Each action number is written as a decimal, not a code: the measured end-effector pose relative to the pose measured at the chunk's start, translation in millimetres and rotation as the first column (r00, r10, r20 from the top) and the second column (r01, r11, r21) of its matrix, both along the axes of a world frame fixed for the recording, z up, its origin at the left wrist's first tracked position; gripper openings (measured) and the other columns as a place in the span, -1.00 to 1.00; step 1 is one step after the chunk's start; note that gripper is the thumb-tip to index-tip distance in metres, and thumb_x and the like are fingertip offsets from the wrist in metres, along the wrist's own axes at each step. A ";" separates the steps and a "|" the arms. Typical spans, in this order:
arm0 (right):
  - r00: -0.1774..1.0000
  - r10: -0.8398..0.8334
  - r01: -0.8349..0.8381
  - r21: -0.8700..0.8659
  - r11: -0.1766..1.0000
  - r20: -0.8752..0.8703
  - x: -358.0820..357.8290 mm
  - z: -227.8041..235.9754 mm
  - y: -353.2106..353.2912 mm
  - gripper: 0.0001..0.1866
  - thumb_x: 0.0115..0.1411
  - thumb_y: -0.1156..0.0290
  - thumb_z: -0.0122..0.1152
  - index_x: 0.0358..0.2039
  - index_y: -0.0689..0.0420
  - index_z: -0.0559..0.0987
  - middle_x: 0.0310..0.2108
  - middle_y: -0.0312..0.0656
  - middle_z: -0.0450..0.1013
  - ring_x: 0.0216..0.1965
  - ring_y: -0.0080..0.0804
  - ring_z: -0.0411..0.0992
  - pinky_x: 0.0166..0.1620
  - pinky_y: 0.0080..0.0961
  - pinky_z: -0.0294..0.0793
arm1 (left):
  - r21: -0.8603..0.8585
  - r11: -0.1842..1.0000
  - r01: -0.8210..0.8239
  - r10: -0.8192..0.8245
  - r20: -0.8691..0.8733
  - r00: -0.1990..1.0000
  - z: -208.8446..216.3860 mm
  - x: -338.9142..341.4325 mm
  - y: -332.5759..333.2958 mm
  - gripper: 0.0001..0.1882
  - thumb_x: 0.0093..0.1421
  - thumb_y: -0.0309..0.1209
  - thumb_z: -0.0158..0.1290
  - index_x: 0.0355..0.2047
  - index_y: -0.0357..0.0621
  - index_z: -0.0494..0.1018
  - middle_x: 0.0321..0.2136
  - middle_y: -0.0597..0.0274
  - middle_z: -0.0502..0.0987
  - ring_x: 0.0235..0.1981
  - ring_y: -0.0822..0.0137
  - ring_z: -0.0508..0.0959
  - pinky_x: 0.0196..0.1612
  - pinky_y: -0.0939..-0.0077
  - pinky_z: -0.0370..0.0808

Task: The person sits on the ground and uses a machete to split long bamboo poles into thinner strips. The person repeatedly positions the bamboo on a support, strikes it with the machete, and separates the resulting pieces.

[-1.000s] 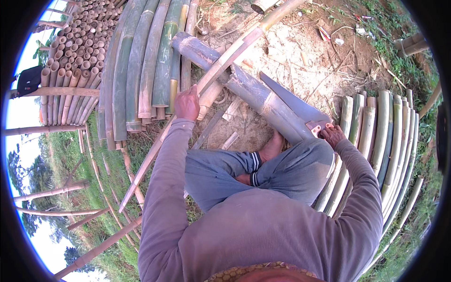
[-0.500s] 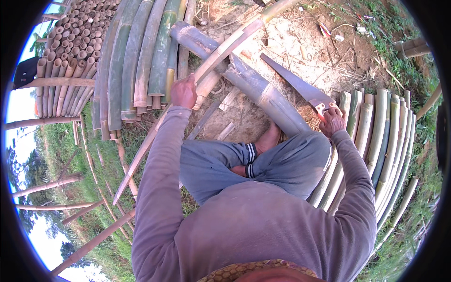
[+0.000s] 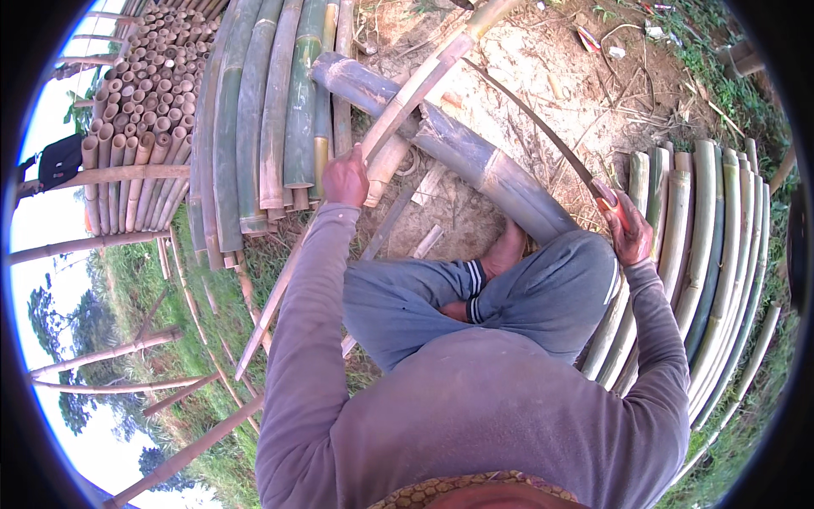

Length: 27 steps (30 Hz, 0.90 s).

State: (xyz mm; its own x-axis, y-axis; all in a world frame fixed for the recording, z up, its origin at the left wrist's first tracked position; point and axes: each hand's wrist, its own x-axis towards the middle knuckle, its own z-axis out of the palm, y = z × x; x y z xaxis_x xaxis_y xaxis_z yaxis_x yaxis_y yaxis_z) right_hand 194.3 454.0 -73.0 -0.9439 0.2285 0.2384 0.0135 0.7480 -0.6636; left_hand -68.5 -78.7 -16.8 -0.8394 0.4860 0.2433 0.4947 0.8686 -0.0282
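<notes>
1. Bamboo, pale and long, is held in the left hand point(image 3: 345, 180); this bamboo strip point(image 3: 407, 100) is placed diagonally, from the upper centre of the view to the lower left, beside the left forearm.
2. Left grip: the fingers are curled around the strip, with the back of the hand turned up. The exact position of the fingertips cannot be told, as they are mostly hidden.
3. Right grip: the orange-red handle of a handsaw point(image 3: 563, 153) is clasped in the right hand point(image 3: 632, 229), with the fingers wrapped about it.
4. Saw position: the blade is presented nearly edge-on and is directed away from the body, toward the upper centre. Its tip is located close to the strip; whether the two are touching cannot be told.
5. A thick grey bamboo pole point(image 3: 500, 170) is positioned between the hands. Its near end is hidden by the right knee, and its jagged far end is located by the strip.
6. A second grey length point(image 3: 356, 85) is crossed over by the strip. Whether both lengths are joined cannot be told.
7. A bare foot point(image 3: 504, 246) is placed beside the thick pole.
8. Green bamboo poles point(image 3: 254, 110) are laid side by side at the upper left; lighter poles point(image 3: 704, 246) are stacked at the right.
9. Cut bamboo tubes point(image 3: 144, 93) are piled at the far upper left, with a black bag point(image 3: 61, 161) hung beside them.
</notes>
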 end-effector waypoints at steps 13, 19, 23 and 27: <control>0.995 0.097 -0.096 0.030 0.995 -0.019 -34.4 2.9 -13.0 -0.52 0.37 0.25 0.35 0.22 0.20 0.54 0.04 0.14 0.60 0.04 0.12 0.62 0.02 -0.16 0.64 | -0.035 0.998 -0.057 0.059 0.061 0.996 3.9 0.3 4.0 -0.64 0.24 -0.45 0.21 0.04 -0.30 0.61 -0.31 -0.12 0.68 -0.29 -0.11 0.69 -0.21 0.03 0.60; 0.985 0.140 -0.138 -0.033 0.990 0.097 -41.2 -8.0 -9.8 -0.47 0.40 0.28 0.31 0.32 0.11 0.47 0.09 0.16 0.58 0.11 0.13 0.58 0.10 -0.14 0.60 | -0.032 0.998 -0.058 0.060 0.067 0.996 1.7 0.1 0.8 -0.64 0.24 -0.45 0.21 0.03 -0.30 0.61 -0.33 -0.14 0.68 -0.31 -0.13 0.69 -0.21 0.03 0.61; 0.947 0.246 -0.215 -0.162 0.963 0.206 -52.0 -21.8 -9.2 -0.39 0.40 0.31 0.28 0.42 0.04 0.38 0.13 0.18 0.56 0.15 0.14 0.56 0.16 -0.12 0.56 | -0.046 0.996 -0.078 0.082 0.091 0.993 3.1 -1.0 3.8 -0.64 0.23 -0.45 0.21 0.03 -0.30 0.61 -0.32 -0.12 0.68 -0.30 -0.13 0.69 -0.20 0.02 0.61; 0.912 0.294 -0.239 -0.212 0.948 0.285 -60.7 -55.2 -7.8 -0.37 0.40 0.36 0.22 0.46 0.00 0.33 0.16 0.19 0.54 0.16 0.13 0.56 0.18 -0.13 0.57 | -0.019 0.999 -0.048 0.049 0.061 0.997 -1.0 -1.1 -0.6 -0.63 0.22 -0.46 0.22 0.04 -0.30 0.61 -0.30 -0.11 0.68 -0.29 -0.13 0.69 -0.20 0.03 0.61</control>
State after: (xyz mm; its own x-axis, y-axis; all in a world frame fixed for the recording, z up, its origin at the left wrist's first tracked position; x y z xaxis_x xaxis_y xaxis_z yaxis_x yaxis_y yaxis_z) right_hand 133.6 446.2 -128.2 -0.9950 -0.0311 -0.0949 0.0542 0.6297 -0.7750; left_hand -69.6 -79.3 -17.8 -0.8753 0.4478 0.1827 0.4529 0.8914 -0.0147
